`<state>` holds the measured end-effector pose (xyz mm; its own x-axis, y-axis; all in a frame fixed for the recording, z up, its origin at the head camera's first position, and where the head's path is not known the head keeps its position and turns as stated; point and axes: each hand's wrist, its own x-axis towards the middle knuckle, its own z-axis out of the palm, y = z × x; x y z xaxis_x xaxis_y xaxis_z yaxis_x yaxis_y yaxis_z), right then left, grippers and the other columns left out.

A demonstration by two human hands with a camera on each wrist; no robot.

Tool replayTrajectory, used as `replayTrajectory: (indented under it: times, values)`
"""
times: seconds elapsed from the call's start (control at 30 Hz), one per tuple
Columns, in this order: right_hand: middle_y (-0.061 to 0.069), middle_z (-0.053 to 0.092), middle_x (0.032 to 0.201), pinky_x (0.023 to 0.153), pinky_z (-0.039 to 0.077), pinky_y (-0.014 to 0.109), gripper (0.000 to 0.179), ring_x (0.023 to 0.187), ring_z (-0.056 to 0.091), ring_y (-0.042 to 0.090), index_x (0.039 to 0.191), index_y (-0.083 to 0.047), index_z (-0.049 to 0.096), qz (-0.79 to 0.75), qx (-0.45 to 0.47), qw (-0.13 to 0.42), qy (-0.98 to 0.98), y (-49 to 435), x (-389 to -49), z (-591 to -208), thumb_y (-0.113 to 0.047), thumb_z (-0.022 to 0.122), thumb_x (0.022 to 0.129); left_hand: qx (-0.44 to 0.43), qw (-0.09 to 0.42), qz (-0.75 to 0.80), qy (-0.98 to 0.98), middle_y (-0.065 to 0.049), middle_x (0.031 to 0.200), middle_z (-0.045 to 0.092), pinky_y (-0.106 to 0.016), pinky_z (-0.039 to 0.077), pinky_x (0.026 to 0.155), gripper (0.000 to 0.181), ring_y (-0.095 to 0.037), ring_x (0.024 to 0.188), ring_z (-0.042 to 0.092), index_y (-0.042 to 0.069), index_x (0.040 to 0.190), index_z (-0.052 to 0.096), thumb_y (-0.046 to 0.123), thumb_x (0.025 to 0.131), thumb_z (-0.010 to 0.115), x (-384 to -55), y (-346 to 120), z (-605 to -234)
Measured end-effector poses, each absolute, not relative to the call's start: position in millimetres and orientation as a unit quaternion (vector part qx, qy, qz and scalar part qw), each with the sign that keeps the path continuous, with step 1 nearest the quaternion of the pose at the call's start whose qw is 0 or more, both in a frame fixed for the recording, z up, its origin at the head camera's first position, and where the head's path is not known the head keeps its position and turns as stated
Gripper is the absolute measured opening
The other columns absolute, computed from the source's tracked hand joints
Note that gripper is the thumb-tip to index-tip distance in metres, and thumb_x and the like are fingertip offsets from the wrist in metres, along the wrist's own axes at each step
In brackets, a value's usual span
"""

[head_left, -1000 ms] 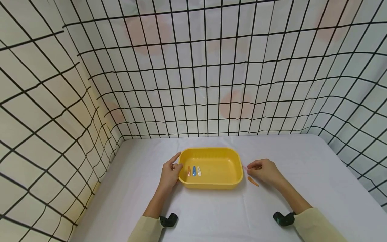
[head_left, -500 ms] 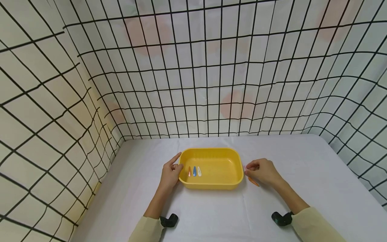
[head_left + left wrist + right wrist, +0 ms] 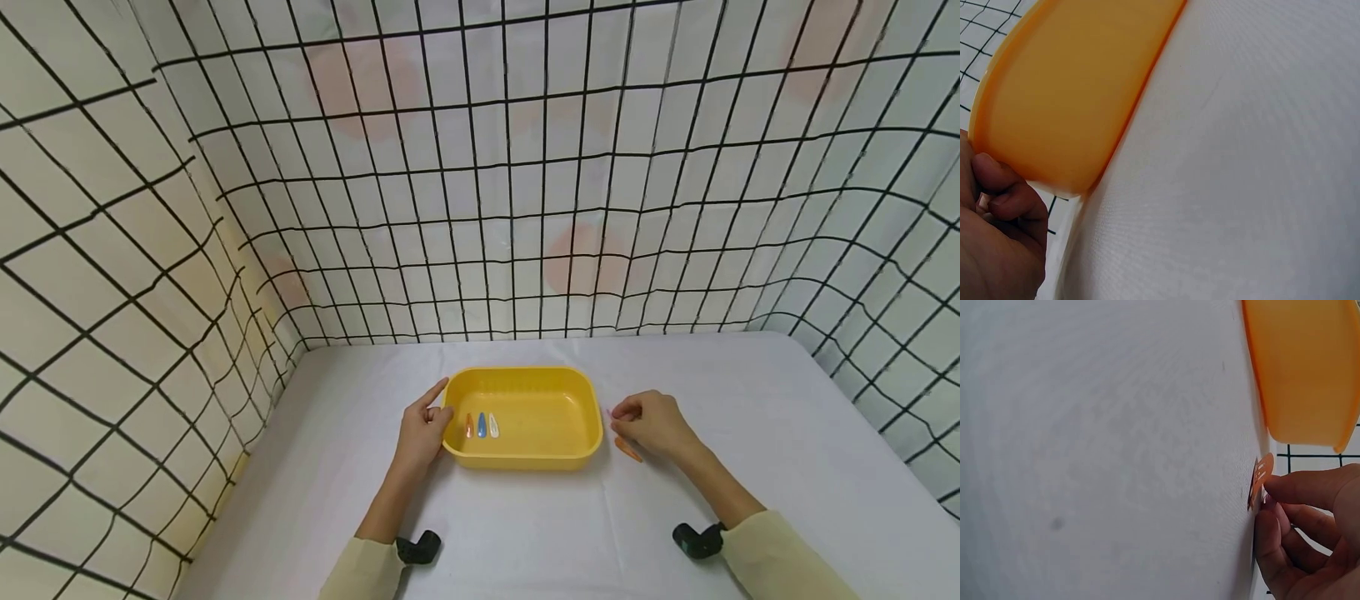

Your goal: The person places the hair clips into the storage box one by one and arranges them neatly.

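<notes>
Right fingers (image 3: 1304,486) by diagonal orange clip (image 3: 628,450), narrow end near-right.

The plastic tray (image 3: 547,418) is plain, bright yellow. Toward its nine o'clock I see an orange-brown hair clip (image 3: 469,426), a blue clip (image 3: 482,425) and a white clip (image 3: 493,425); outside, at four o'clock, an orange clip (image 3: 628,451). The tablecloth (image 3: 525,533) is white. At twelve, black grid lines cross a white backdrop (image 3: 491,192) blotched pale pink.
</notes>
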<state>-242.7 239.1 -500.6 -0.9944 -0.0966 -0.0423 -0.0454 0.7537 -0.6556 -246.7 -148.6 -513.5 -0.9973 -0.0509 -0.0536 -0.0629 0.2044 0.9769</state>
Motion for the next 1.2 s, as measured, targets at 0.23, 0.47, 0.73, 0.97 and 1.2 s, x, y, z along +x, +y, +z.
replayTrajectory:
  times: [0.23, 0.47, 0.73, 0.97, 1.2]
  values:
    - [0.001, 0.071, 0.080, 0.060, 0.050, 0.023, 0.014, 0.072, 0.061, 0.013, 0.098, -0.004, 0.078, -0.344, -0.034, 0.024, 0.938, 242.1, -243.1, -498.1, -0.014, 0.073, 0.090, -0.047, 0.007, 0.634, 0.772, 0.001, 0.059, 0.045, -0.019, 0.037, 0.042, 0.056, -0.014, 0.042, 0.037, 0.029, 0.152, 0.053, 0.016, 0.098, 0.061, -247.5, -146.3, -512.2]
    - [0.003, 0.072, 0.079, 0.060, 0.051, 0.022, 0.017, 0.068, 0.062, 0.011, 0.098, -0.002, 0.077, -0.366, -0.023, 0.012, 0.930, 244.6, -241.8, -496.3, -0.016, 0.073, 0.090, -0.044, 0.008, 0.633, 0.773, 0.001, 0.059, 0.044, -0.020, 0.037, 0.041, 0.056, -0.015, 0.042, 0.037, 0.029, 0.151, 0.053, 0.017, 0.098, 0.062, -247.5, -145.8, -511.3]
    - [0.007, 0.075, 0.084, 0.063, 0.057, 0.023, 0.020, 0.067, 0.070, 0.013, 0.104, 0.003, 0.072, -0.429, 0.011, 0.029, 0.903, 255.6, -240.4, -499.7, -0.012, 0.071, 0.092, -0.043, 0.007, 0.631, 0.774, 0.001, 0.059, 0.044, -0.020, 0.037, 0.041, 0.056, -0.014, 0.042, 0.037, 0.029, 0.151, 0.053, 0.015, 0.098, 0.061, -246.6, -145.9, -512.2]
    - [0.008, 0.076, 0.082, 0.064, 0.061, 0.027, 0.028, 0.068, 0.073, 0.016, 0.109, 0.009, 0.069, -0.453, 0.024, 0.048, 0.890, 264.1, -236.7, -497.1, -0.016, 0.069, 0.095, -0.039, 0.004, 0.633, 0.773, 0.001, 0.059, 0.044, -0.020, 0.036, 0.040, 0.056, -0.013, 0.040, 0.036, 0.028, 0.152, 0.053, 0.014, 0.098, 0.061, -247.2, -146.0, -513.3]
    - [0.011, 0.076, 0.084, 0.065, 0.062, 0.029, 0.032, 0.069, 0.074, 0.018, 0.114, 0.011, 0.066, -0.479, 0.027, 0.060, 0.875, 268.4, -236.2, -492.7, -0.017, 0.066, 0.098, -0.032, 0.003, 0.634, 0.773, 0.001, 0.059, 0.043, -0.020, 0.036, 0.040, 0.056, -0.014, 0.040, 0.036, 0.027, 0.152, 0.053, 0.015, 0.098, 0.060, -246.4, -146.0, -511.4]
